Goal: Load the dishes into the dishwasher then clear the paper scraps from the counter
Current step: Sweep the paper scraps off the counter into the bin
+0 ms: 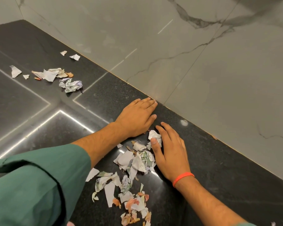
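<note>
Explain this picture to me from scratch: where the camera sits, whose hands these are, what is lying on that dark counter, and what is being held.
There is one picture, taken by a camera worn on a person's head, looking forward and down. No machine is involved: a person works with bare hands. The left hand, on the arm with the green sleeve, lies flat on the black counter with its fingertips near the marble wall. The right hand, with an orange wristband, rests against a pile of torn paper scraps, its thumb pressing on a crumpled white scrap. Neither hand clearly grips anything. A smaller group of scraps lies farther away, to the left.
</note>
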The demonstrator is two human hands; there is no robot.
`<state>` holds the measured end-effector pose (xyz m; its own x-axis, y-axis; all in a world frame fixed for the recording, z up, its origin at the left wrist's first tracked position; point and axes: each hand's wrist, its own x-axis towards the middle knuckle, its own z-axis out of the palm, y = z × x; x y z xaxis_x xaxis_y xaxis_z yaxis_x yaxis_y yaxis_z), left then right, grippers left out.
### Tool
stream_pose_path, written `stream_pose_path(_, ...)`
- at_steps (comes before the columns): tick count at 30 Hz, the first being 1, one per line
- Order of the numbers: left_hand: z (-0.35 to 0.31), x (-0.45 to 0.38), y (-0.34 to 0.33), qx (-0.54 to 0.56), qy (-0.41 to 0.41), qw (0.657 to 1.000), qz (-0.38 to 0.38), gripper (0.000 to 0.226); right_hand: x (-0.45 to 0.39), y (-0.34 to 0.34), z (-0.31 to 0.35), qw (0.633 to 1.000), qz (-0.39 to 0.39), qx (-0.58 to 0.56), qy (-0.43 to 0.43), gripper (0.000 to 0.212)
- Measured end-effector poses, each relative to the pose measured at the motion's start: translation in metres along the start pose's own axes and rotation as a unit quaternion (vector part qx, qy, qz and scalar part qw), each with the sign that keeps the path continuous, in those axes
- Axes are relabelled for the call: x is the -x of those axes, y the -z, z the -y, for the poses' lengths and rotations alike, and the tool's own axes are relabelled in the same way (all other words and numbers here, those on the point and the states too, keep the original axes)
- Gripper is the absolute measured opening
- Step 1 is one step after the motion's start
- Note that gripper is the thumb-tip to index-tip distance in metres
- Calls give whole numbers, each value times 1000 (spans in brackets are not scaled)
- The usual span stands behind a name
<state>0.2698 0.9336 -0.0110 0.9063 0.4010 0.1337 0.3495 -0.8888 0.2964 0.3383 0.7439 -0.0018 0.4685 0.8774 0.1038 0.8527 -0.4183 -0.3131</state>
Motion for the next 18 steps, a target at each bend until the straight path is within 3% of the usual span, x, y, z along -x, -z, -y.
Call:
stream_pose_path(7,-6,77,17,146,1,989,4,56,1,0,-1,1000,-1,-3,6,64)
stream_pose_path(13,-29,159,39,279,-15,957,80,44,2,-1,-1,1000,-4,-11,9,64)
stream_pose_path(15,-23,167,47,330,26,942,51,39,2,-1,-1,1000,-4,-10,9,65)
stream_pose_path(18,3,165,55,286,100,952,-45,44,1,-1,0,1000,-5,-13,10,66)
